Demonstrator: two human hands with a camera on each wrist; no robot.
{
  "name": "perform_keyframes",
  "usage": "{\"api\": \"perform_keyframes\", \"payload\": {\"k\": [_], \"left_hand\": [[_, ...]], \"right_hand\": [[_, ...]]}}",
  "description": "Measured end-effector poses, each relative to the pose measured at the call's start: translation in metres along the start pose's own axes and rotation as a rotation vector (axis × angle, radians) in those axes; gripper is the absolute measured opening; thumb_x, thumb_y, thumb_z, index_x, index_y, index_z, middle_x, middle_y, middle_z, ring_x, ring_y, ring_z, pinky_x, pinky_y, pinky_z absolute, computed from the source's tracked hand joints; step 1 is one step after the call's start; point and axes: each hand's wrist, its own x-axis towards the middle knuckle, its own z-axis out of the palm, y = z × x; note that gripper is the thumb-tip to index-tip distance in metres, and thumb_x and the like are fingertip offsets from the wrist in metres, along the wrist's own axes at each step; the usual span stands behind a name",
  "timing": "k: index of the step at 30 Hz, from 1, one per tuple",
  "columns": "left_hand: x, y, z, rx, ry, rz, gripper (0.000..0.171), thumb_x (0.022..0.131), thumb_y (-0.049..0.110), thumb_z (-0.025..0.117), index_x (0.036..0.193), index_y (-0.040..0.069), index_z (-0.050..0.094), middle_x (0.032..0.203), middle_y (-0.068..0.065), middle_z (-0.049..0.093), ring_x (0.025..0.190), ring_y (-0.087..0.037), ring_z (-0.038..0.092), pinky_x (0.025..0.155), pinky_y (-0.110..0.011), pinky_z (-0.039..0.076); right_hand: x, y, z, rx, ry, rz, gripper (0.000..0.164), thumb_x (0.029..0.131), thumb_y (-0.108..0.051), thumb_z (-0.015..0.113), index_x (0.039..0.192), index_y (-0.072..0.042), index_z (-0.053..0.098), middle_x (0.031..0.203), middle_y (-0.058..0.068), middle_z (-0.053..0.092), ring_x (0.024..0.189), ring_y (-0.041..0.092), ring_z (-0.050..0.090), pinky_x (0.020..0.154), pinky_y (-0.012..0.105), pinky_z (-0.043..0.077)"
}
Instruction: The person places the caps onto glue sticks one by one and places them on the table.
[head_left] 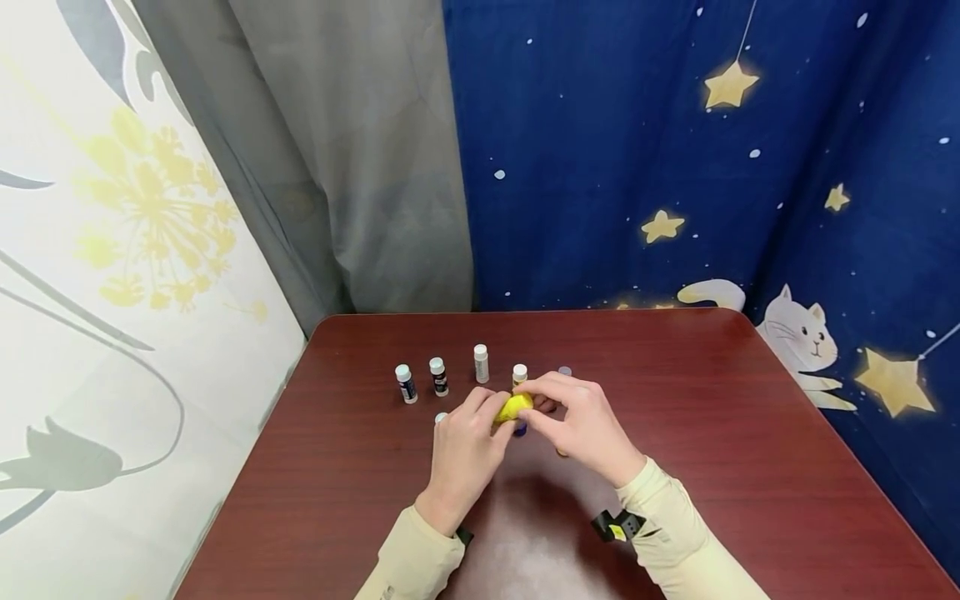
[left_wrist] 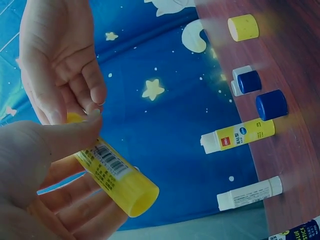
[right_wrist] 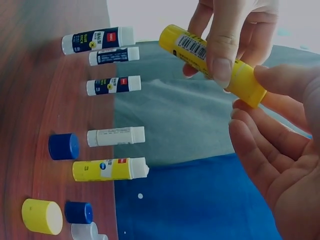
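A yellow glue stick (head_left: 516, 406) with a barcode label (right_wrist: 192, 46) is held between both hands above the table. My left hand (head_left: 467, 437) grips its body, thumb on one side and fingers on the other, as the right wrist view shows. At the other end, my right hand (head_left: 588, 421) pinches the yellow cap (right_wrist: 250, 90) between thumb and fingers. A yellow-labelled glue stick (right_wrist: 102, 171) with a white top stands on the table just beyond the hands, beside a white glue stick (right_wrist: 115, 136).
Several navy glue sticks (right_wrist: 97, 41) stand on the left of the dark red table (head_left: 360, 492). Two blue caps (right_wrist: 64, 146), a wider yellow cap (right_wrist: 42, 216) and a pale translucent piece (right_wrist: 85, 231) sit nearer the right. Curtains (head_left: 570, 167) hang behind the table.
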Motion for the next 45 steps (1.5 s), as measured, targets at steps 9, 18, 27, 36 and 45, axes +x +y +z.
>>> {"api": "perform_keyframes", "payload": {"k": [9, 18, 27, 36, 45], "left_hand": [[-0.001, -0.009, 0.003, -0.04, -0.002, -0.019, 0.037, 0.078, 0.033, 0.089, 0.109, 0.02, 0.074, 0.094, 0.005, 0.064, 0.067, -0.01, 0.062, 0.054, -0.029, 0.048], [0.001, -0.014, 0.0, -0.066, -0.01, -0.043, 0.051, 0.075, 0.036, 0.091, 0.119, 0.019, 0.073, 0.099, 0.004, 0.064, 0.074, -0.01, 0.063, 0.058, -0.031, 0.05], [0.0, -0.02, -0.001, -0.07, -0.001, -0.049, 0.056, 0.073, 0.04, 0.091, 0.121, 0.018, 0.072, 0.102, 0.004, 0.065, 0.069, -0.008, 0.059, 0.055, -0.026, 0.048], [0.0, -0.02, -0.003, -0.061, -0.01, -0.059, 0.057, 0.073, 0.043, 0.09, 0.121, 0.019, 0.071, 0.102, 0.004, 0.064, 0.074, -0.009, 0.063, 0.057, -0.029, 0.05], [-0.002, -0.019, -0.005, -0.074, 0.001, -0.085, 0.056, 0.073, 0.042, 0.091, 0.12, 0.02, 0.072, 0.104, 0.006, 0.064, 0.074, -0.01, 0.064, 0.058, -0.034, 0.048]], "right_hand": [[0.005, -0.006, -0.002, -0.008, 0.003, 0.014, 0.026, 0.087, -0.021, 0.082, 0.112, -0.022, 0.075, 0.094, -0.014, 0.066, 0.077, 0.003, 0.062, 0.064, 0.023, 0.055], [0.009, -0.007, -0.003, 0.009, 0.0, 0.029, 0.027, 0.086, -0.02, 0.082, 0.112, -0.021, 0.075, 0.098, -0.013, 0.067, 0.078, 0.004, 0.065, 0.064, 0.032, 0.058], [0.013, -0.007, -0.018, -0.052, 0.025, 0.027, 0.031, 0.084, -0.016, 0.084, 0.112, -0.022, 0.074, 0.099, -0.014, 0.067, 0.079, 0.004, 0.065, 0.066, 0.028, 0.058], [0.018, 0.001, -0.048, -0.17, 0.064, 0.032, 0.031, 0.083, -0.017, 0.085, 0.111, -0.025, 0.073, 0.099, -0.014, 0.066, 0.08, 0.001, 0.065, 0.068, 0.026, 0.058], [0.021, 0.01, -0.076, -0.288, 0.121, 0.049, 0.03, 0.082, -0.018, 0.086, 0.109, -0.026, 0.074, 0.094, -0.016, 0.066, 0.079, 0.001, 0.063, 0.067, 0.018, 0.055]]}}
